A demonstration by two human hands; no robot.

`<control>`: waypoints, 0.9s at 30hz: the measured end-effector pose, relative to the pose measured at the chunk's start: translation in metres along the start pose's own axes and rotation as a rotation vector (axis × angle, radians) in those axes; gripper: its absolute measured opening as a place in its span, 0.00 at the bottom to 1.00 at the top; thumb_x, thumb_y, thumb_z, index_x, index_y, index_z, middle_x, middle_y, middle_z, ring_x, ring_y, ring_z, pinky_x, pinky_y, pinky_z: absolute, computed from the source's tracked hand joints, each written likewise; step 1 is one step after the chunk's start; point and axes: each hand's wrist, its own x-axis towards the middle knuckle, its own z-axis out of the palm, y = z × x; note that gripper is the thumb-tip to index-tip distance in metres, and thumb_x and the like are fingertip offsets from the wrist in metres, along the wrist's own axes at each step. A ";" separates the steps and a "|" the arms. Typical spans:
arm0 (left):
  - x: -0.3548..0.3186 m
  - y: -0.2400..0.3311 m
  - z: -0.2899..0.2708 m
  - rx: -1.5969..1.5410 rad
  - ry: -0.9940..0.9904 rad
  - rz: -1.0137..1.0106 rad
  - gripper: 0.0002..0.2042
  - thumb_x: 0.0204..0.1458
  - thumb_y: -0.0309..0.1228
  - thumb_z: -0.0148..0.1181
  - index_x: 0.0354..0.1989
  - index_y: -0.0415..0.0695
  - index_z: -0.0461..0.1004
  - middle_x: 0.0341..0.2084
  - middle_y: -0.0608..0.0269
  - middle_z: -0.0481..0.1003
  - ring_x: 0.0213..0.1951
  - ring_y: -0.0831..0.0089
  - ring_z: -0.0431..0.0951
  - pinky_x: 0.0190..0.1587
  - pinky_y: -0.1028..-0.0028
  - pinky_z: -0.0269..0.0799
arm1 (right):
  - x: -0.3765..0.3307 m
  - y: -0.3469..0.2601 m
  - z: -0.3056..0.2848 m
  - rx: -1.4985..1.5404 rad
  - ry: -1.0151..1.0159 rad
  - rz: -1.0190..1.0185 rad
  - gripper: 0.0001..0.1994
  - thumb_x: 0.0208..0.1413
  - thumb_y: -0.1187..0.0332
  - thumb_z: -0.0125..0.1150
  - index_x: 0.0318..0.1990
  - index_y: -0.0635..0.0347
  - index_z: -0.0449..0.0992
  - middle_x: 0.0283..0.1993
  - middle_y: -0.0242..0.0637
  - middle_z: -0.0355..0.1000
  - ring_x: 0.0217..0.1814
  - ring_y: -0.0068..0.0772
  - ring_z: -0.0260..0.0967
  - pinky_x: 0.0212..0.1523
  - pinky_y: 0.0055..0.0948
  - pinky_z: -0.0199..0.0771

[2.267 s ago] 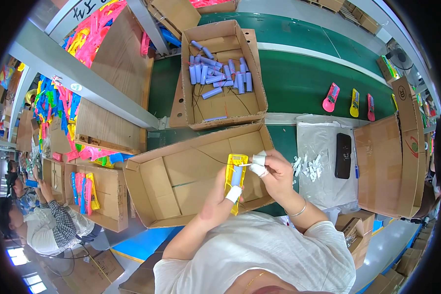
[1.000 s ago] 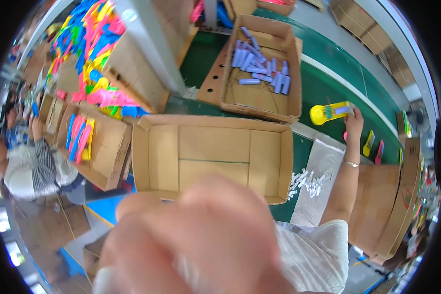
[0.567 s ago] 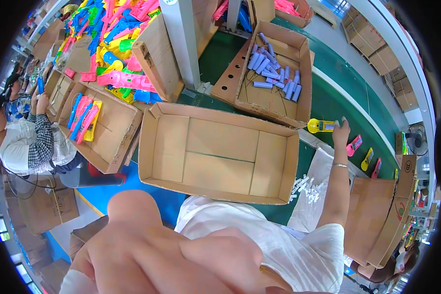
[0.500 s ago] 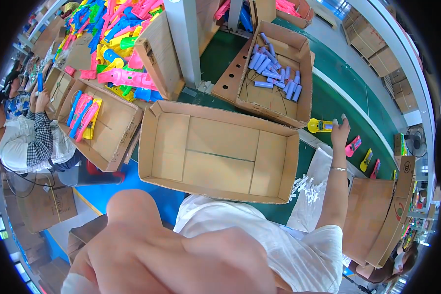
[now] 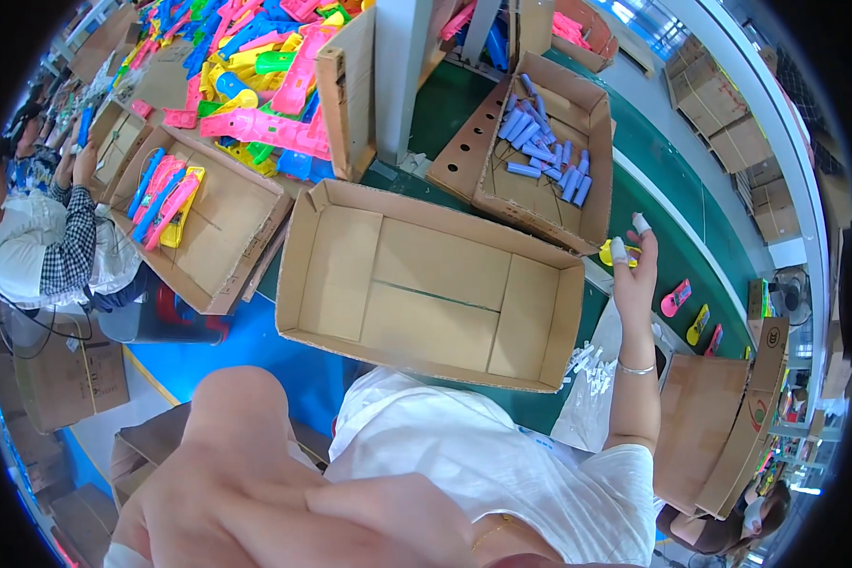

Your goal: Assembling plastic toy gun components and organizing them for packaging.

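Observation:
My right hand (image 5: 637,263) reaches over the green belt. Its wrapped thumb and forefinger are spread beside a yellow plastic piece (image 5: 608,253), which the hand partly covers; a firm hold on it does not show. Very close to the camera, my left hand (image 5: 256,483) looms large and blurred at the lower left, its fingertips hidden. An open, shallow cardboard box (image 5: 435,364) lies in front of me, with nothing inside. Beyond it stands another cardboard box (image 5: 596,222) with several purple cylinders (image 5: 532,137) and thin wires.
Pink and yellow pieces (image 5: 676,298) lie spaced along the belt. Small white parts (image 5: 592,369) rest on a plastic sheet (image 5: 577,412). Colourful plastic parts (image 5: 265,66) are heaped behind a wooden board (image 5: 346,104). At left, a person (image 5: 43,241) works near a box (image 5: 222,270) of long plastic pieces.
My right hand has moved left onto the yellow piece, its thumb now over it. The view has shifted slightly. My left hand stays close to the camera.

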 end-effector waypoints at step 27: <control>0.192 0.035 -0.424 1.357 0.462 0.213 0.22 0.54 0.36 0.49 0.54 0.35 0.64 0.49 0.48 0.69 0.54 0.62 0.68 0.55 0.69 0.62 | -0.038 -0.187 0.115 0.513 -1.120 -0.234 0.24 0.53 0.71 0.57 0.57 0.63 0.60 0.49 0.41 0.65 0.54 0.34 0.65 0.56 0.31 0.64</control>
